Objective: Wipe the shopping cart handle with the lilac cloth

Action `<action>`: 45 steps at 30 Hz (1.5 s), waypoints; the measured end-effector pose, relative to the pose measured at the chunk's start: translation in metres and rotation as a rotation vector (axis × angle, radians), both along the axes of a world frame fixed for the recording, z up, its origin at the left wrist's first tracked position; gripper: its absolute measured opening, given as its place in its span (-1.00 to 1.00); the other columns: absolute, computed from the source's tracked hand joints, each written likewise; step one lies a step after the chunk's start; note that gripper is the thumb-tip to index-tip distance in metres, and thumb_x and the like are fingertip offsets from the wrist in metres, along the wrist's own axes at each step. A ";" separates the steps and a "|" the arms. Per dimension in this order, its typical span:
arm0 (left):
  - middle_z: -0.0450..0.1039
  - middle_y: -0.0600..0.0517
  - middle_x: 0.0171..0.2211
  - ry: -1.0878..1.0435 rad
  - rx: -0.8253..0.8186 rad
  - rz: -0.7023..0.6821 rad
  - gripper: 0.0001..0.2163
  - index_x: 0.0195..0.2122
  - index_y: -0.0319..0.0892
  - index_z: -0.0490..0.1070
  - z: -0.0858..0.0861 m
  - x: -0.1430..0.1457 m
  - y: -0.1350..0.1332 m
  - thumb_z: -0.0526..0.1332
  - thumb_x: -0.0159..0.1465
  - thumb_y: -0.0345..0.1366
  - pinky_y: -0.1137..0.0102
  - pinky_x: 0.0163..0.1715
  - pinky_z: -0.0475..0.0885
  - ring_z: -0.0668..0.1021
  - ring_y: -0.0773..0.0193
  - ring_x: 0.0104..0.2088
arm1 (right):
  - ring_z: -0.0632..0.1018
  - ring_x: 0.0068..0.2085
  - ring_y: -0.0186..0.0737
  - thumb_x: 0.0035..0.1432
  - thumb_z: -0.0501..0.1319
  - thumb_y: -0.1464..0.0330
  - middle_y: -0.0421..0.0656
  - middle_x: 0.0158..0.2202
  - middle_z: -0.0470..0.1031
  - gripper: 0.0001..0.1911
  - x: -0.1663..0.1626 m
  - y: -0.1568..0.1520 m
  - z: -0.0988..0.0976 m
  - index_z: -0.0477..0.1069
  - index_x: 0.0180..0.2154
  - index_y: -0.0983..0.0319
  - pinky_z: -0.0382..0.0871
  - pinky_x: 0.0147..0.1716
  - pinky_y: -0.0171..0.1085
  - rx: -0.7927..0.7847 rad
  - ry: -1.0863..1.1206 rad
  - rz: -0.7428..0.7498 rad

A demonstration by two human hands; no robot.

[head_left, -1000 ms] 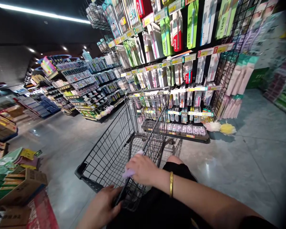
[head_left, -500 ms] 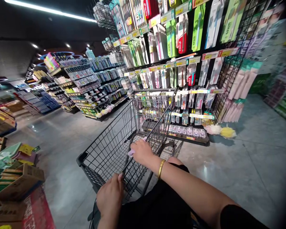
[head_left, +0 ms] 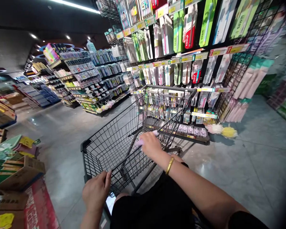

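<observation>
A black wire shopping cart (head_left: 119, 136) stands before me, its basket holding nothing that I can make out. My left hand (head_left: 95, 190) is closed at the cart's near rim, thumb up, fingers partly hidden. My right hand (head_left: 151, 145), below a gold bangle (head_left: 170, 165), is closed over the cart's side rail. From both sides of that fist pokes a lilac object (head_left: 139, 143), its kind unclear. Beyond the cart's far end rises a rack of packaged toothbrushes (head_left: 178, 35).
Pink-and-teal packs (head_left: 255, 76) hang at the rack's right end, above fluffy bath puffs (head_left: 228, 132). More stocked shelves (head_left: 85, 73) stand at the back left. Cardboard boxes (head_left: 30, 173) sit on a red base (head_left: 41, 203) at the near left. Grey floor (head_left: 59, 152) lies between.
The cart's far end has swung right and nearer the rack. My right hand has moved right and slightly up with the lilac object; my left hand has shifted left.
</observation>
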State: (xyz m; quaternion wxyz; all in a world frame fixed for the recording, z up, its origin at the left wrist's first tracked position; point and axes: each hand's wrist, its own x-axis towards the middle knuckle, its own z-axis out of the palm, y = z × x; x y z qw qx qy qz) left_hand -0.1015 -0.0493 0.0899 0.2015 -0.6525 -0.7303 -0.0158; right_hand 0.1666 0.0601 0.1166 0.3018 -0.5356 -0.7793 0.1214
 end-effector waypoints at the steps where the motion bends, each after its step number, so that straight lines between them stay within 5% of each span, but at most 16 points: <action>1: 0.50 0.03 -0.53 -0.015 -0.011 0.001 -0.51 -0.49 -0.09 0.38 0.002 -0.003 0.001 -0.15 0.41 0.02 0.35 -0.38 0.18 0.52 0.17 -0.42 | 0.33 -0.02 -0.11 0.08 0.12 0.54 -0.12 -0.08 0.41 -0.70 -0.015 -0.007 -0.002 0.37 -0.14 0.16 0.26 -0.14 -0.18 0.030 -0.034 0.032; 5: 0.52 0.03 -0.51 -0.046 -0.062 -0.026 -0.50 -0.48 -0.09 0.39 0.007 -0.014 0.004 -0.17 0.41 0.03 0.35 -0.36 0.18 0.53 0.17 -0.40 | 0.32 -0.01 -0.08 0.11 0.17 0.47 -0.11 -0.07 0.41 -0.67 -0.050 -0.032 -0.009 0.35 -0.05 0.13 0.28 -0.17 -0.18 0.145 -0.116 0.220; 8: 0.52 0.02 -0.51 -0.050 -0.090 -0.044 -0.50 -0.49 -0.10 0.38 0.009 -0.022 0.002 -0.17 0.41 0.02 0.35 -0.37 0.18 0.54 0.17 -0.39 | 0.34 -0.01 -0.14 0.10 0.16 0.51 -0.17 -0.05 0.40 -0.60 -0.023 -0.030 -0.007 0.33 -0.02 0.07 0.30 -0.16 -0.23 0.105 -0.096 0.248; 11: 0.51 0.00 -0.52 -0.072 -0.095 -0.057 -0.50 -0.49 -0.10 0.40 0.012 -0.023 0.000 -0.16 0.40 0.01 0.34 -0.32 0.22 0.55 0.15 -0.38 | 0.32 0.06 -0.15 0.07 0.15 0.54 -0.19 0.04 0.37 -0.52 0.013 -0.020 -0.004 0.31 0.02 0.05 0.32 -0.10 -0.21 0.056 -0.049 0.103; 14: 0.54 0.00 -0.48 -0.116 -0.070 -0.108 -0.52 -0.46 -0.11 0.43 0.022 0.000 0.008 -0.15 0.41 -0.06 0.28 -0.16 0.25 0.56 0.14 -0.33 | 0.29 0.10 -0.10 0.08 0.15 0.55 -0.13 0.04 0.37 -0.57 0.010 -0.022 -0.004 0.35 -0.02 0.11 0.32 -0.06 -0.18 0.046 -0.042 -0.046; 17: 0.57 -0.01 -0.34 -0.162 -0.002 -0.208 -0.59 -0.37 -0.11 0.45 0.034 0.046 0.030 -0.13 0.42 -0.14 0.26 -0.07 0.23 0.56 0.14 -0.22 | 0.28 0.10 -0.06 0.14 0.14 0.51 -0.07 0.02 0.38 -0.67 -0.023 -0.035 -0.009 0.38 -0.05 0.15 0.33 -0.05 -0.15 0.089 -0.082 -0.007; 22: 0.55 -0.06 -0.36 -0.319 -0.122 -0.162 -0.56 -0.23 -0.15 0.44 0.042 0.104 0.071 -0.21 0.44 -0.15 0.38 -0.34 0.27 0.56 0.19 -0.33 | 0.31 0.10 -0.13 0.11 0.18 0.49 -0.13 0.04 0.39 -0.55 -0.014 -0.038 -0.012 0.31 0.06 0.11 0.34 -0.04 -0.18 0.123 -0.088 0.165; 26: 0.55 -0.11 -0.38 -0.354 -0.315 -0.088 -0.41 -0.25 -0.18 0.48 0.039 0.109 0.080 -0.30 0.42 0.00 0.38 -0.40 0.28 0.57 0.14 -0.35 | 0.29 0.14 -0.12 -0.03 0.16 0.61 -0.16 0.07 0.37 -0.43 0.044 -0.019 -0.011 0.34 0.02 0.09 0.30 0.04 -0.12 0.086 -0.011 -0.014; 29: 0.55 -0.14 -0.37 -0.347 -0.420 -0.096 -0.34 -0.36 -0.20 0.50 0.038 0.105 0.084 -0.33 0.40 0.04 0.35 -0.38 0.33 0.58 0.11 -0.32 | 0.27 0.12 -0.09 -0.05 0.13 0.64 -0.11 0.01 0.39 -0.51 0.045 -0.015 -0.013 0.39 -0.07 0.15 0.26 0.09 -0.10 0.096 0.052 -0.147; 35: 0.56 -0.17 -0.30 -0.379 -0.491 -0.125 -0.37 -0.32 -0.23 0.51 0.038 0.098 0.089 -0.31 0.41 -0.03 0.37 -0.38 0.34 0.58 0.16 -0.32 | 0.27 0.14 -0.10 0.04 0.15 0.58 -0.12 0.09 0.37 -0.49 -0.001 -0.037 -0.017 0.34 0.03 0.11 0.29 0.03 -0.16 0.144 -0.023 0.086; 41: 0.53 -0.13 -0.35 -0.111 -0.473 -0.275 -0.58 -0.25 -0.22 0.48 0.048 0.099 0.080 -0.17 0.42 -0.21 0.39 -0.36 0.33 0.55 0.18 -0.32 | 0.31 0.14 -0.16 -0.06 0.11 0.66 -0.21 0.09 0.38 -0.36 0.062 -0.023 -0.006 0.33 0.04 0.04 0.32 -0.02 -0.19 0.069 -0.037 -0.049; 45: 0.53 -0.13 -0.34 -0.123 -0.481 -0.289 -0.65 -0.25 -0.21 0.48 0.052 0.103 0.079 -0.10 0.38 -0.26 0.36 -0.32 0.36 0.55 0.16 -0.30 | 0.31 0.12 -0.16 -0.07 0.08 0.67 -0.17 0.05 0.40 -0.40 0.102 -0.013 -0.001 0.37 -0.01 0.09 0.28 0.05 -0.17 0.077 -0.054 -0.125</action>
